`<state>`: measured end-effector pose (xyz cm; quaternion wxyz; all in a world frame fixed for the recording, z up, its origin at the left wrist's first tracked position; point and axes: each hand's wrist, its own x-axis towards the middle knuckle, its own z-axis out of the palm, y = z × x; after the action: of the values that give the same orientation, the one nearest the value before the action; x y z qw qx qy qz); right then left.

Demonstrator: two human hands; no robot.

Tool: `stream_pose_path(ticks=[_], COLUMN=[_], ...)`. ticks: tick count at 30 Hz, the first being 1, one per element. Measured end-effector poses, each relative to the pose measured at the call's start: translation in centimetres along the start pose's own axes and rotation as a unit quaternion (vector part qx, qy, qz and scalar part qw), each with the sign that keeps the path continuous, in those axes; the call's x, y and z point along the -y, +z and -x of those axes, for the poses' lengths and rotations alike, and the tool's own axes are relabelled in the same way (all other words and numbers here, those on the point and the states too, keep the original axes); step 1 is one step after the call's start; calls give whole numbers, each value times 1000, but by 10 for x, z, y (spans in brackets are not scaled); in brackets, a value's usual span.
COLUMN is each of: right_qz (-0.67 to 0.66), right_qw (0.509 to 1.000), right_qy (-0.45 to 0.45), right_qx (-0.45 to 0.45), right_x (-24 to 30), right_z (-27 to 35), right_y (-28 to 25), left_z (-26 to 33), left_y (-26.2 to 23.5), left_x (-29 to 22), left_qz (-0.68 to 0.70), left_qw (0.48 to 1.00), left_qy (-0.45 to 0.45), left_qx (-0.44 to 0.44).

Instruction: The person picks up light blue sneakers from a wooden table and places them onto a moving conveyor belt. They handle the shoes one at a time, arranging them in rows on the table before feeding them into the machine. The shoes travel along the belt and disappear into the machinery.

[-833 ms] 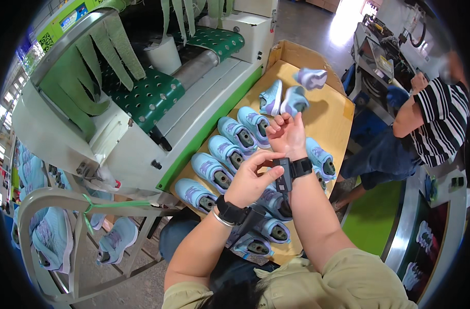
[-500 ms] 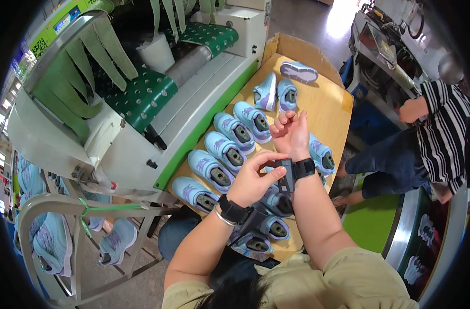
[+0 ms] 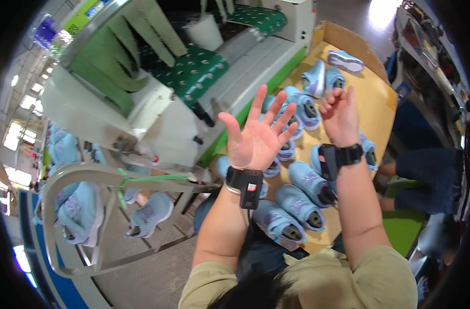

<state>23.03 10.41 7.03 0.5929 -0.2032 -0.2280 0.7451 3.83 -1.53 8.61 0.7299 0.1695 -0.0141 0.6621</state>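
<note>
My left hand (image 3: 253, 141) is held palm up above the shoes, fingers spread wide, with nothing in it. A black strap with a small box-shaped device (image 3: 251, 189) is on that wrist, and a cable hangs from it. To the right, my right hand (image 3: 343, 118) is raised palm up, its fingers loosely curled and its thumb stretched out, also holding nothing. Another black strapped device (image 3: 329, 161) sits on the right wrist. Below and between the hands, light blue shoes (image 3: 300, 207) with dark inserts stand in rows on a wooden tabletop (image 3: 376, 103); my hands hide several of them.
A machine with a green perforated belt (image 3: 193, 72) and hanging green strips (image 3: 124, 56) stands at the left. More shoes (image 3: 151, 213) hang by a grey metal frame (image 3: 52, 216). A cardboard edge (image 3: 356, 44) borders the table's far end. A person's legs (image 3: 425, 180) are at the right.
My left hand has let go of the right wrist's device, moved left and turned palm up with fingers spread. The view has shifted, and the other person's upper body is out of sight.
</note>
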Motion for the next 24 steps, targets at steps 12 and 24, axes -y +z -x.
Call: stream_pose_path(ticks=[12, 24], right_qz=[316, 291], right_qw=[933, 914], right_qy=[79, 166], right_qx=[151, 228], right_x=[-24, -73], right_z=[82, 138], right_y=[57, 70], left_z=[4, 4], left_y=[-9, -23], left_x=[-16, -7], left_qz=[11, -91], left_qw=[999, 993], left_qy=[37, 58], left_qx=[-1, -47])
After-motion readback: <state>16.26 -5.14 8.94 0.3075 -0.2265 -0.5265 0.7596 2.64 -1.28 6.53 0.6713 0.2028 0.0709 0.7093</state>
